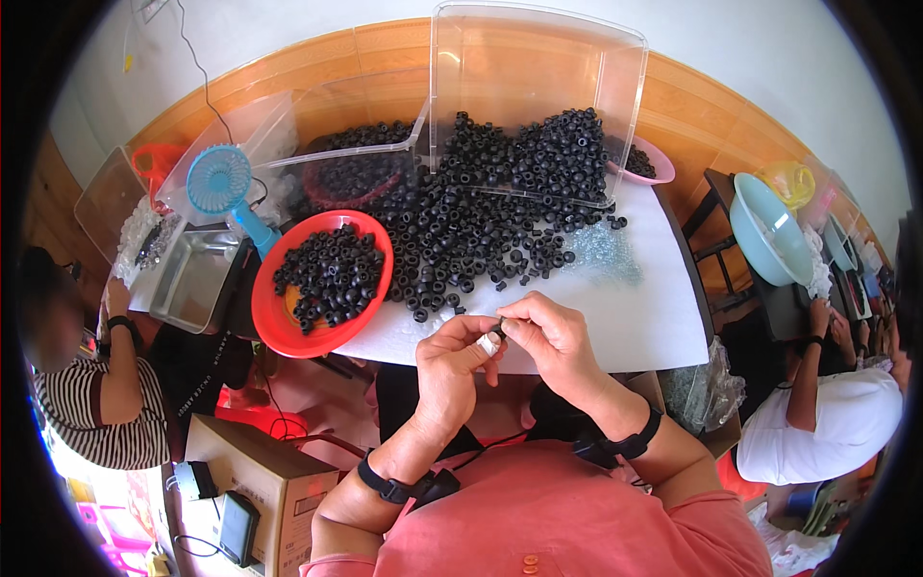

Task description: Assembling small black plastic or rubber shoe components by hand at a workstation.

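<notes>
My left hand (450, 363) and my right hand (552, 344) meet just in front of the table's near edge, fingers closed. Between their fingertips is a small black part (498, 330), mostly covered by the fingers. White wrapping (489, 343) shows on my left thumb. Beyond my hands a large heap of small black hollow plastic parts (442, 240) spreads over the white tabletop (654, 322). To the right of the heap lies a scatter of tiny clear pieces (604, 255). A red bowl (266, 322) at the left holds more black parts.
A clear plastic bin (635, 82) lies tipped, black parts spilling from it. A blue fan (219, 180) and a metal tray (183, 308) stand left. A cardboard box (288, 490) is lower left. One person (120, 409) works at left, another (817, 423) at right beside a light-blue basin (760, 226).
</notes>
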Motion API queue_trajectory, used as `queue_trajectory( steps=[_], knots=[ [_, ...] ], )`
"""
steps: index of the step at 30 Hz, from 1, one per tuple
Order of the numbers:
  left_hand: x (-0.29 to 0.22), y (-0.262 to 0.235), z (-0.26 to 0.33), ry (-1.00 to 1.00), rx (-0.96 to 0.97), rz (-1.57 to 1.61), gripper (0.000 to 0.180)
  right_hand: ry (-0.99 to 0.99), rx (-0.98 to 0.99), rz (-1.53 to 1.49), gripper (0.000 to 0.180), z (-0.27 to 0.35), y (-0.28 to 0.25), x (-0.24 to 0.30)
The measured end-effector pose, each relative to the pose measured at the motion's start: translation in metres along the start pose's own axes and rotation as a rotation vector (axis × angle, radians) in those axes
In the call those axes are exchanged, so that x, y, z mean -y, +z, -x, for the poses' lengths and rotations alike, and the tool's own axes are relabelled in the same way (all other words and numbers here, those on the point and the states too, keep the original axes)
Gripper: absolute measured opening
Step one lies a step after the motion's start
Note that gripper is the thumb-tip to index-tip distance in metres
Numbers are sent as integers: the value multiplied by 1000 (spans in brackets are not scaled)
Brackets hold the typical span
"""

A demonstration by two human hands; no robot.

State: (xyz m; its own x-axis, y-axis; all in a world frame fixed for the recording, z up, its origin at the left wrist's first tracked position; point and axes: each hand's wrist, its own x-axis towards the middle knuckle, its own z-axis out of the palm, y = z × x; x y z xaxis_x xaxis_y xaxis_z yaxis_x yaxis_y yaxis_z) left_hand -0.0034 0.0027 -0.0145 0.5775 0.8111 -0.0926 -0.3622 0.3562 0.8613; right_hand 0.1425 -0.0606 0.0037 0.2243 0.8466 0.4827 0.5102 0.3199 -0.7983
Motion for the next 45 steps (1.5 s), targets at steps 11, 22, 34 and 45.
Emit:
queue_trajectory(
  steps=[11, 22, 34, 45],
  knots=[
    [1, 0, -1, 14, 31, -39, 14, 281, 50, -497, 10, 4, -1, -7],
    [4, 0, 0, 32, 12, -41, 13, 16, -26, -50, 8, 7, -2, -5],
    [0, 0, -1, -1, 27, -23, 13, 287, -1, -556, 3, 4, 0, -3],
    [3, 1, 0, 9, 1, -55, 13, 14, 19, -45, 10, 7, -6, -3]
  ],
)
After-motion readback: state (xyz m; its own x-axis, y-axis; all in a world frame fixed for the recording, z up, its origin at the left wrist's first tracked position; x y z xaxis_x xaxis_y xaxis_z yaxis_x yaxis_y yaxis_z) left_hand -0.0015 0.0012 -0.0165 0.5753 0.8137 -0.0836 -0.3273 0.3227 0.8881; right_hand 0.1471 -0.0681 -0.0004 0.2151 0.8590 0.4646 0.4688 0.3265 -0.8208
